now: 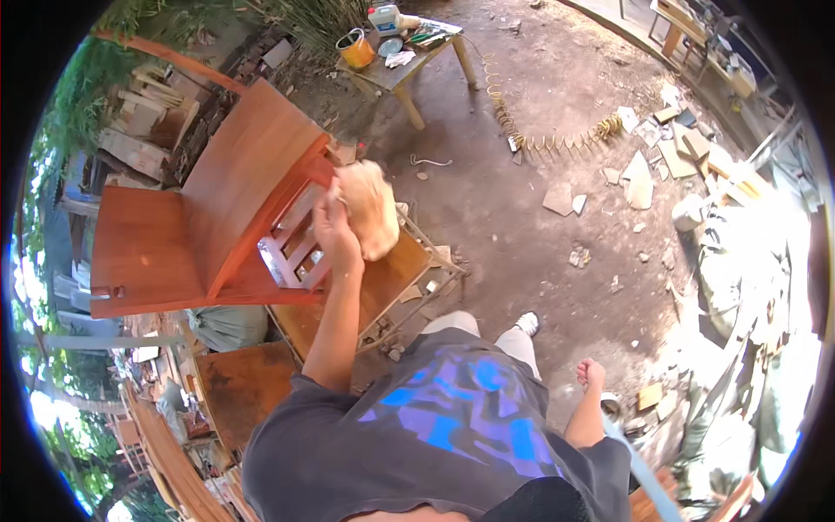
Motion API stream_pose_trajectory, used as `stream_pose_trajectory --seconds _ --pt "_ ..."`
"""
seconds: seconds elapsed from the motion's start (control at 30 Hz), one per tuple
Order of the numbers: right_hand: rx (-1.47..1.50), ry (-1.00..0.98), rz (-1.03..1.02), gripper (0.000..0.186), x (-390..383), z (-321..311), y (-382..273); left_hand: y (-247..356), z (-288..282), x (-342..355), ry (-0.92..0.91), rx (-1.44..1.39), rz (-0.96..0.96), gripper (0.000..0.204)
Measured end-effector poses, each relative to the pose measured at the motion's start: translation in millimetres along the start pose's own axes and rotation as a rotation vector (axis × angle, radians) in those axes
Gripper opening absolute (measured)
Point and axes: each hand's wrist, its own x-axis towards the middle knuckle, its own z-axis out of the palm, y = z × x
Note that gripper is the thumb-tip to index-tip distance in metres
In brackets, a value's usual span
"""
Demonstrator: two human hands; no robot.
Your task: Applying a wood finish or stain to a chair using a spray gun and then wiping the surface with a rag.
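My left hand (337,228) reaches forward with its fingers around a crumpled, cream-yellow cloth (372,209), which looks smeared by motion. Beside the cloth is the right-hand edge of a reddish-brown wooden furniture piece (235,165); I cannot tell whether they touch. Broad flat panels and a curved edge make up this piece, and pale slats (296,257) show through an opening near my wrist. Beneath it lies a brown board (383,283) with a frame along its edge. Away from the furniture, my right hand (591,374) hangs low at my right side, fingers curled, with nothing visible in them.
A small wooden table (404,71) at the back carries an orange-yellow can (355,50) and a white jug (389,21). A yellow coiled hose (557,148) crosses the dirt floor. Broken flat pieces (639,181) and pale sacks (726,252) lie at right.
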Motion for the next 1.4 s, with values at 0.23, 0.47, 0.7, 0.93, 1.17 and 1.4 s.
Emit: stream_pose_trajectory --seconds 0.23,0.47,0.7,0.93,1.17,1.4 --pt "-0.530 0.091 -0.334 0.026 68.0 133.6 -271.3 -150.0 32.2 -47.2 0.063 0.087 -0.588 0.036" --pt "-0.850 -0.780 -0.469 0.094 -0.6 449.0 -444.1 -240.3 120.6 17.8 -0.033 -0.391 -1.059 0.036" --pt "-0.940 -1.134 -0.289 0.019 -6.1 635.5 -506.6 -289.8 205.3 161.0 -0.294 -0.240 -0.995 0.026" --pt "-1.146 -0.719 -0.612 0.016 133.5 711.1 -610.9 -325.8 166.6 232.3 -0.123 0.266 -0.571 0.027" --pt "-1.135 -0.420 -0.663 0.020 203.1 816.7 -722.1 -381.9 116.0 202.9 0.342 0.294 -0.792 0.033" --pt "-1.241 -0.347 -0.877 0.038 338.3 1037.1 -847.3 -472.3 153.8 221.6 0.339 0.505 -1.010 0.036"
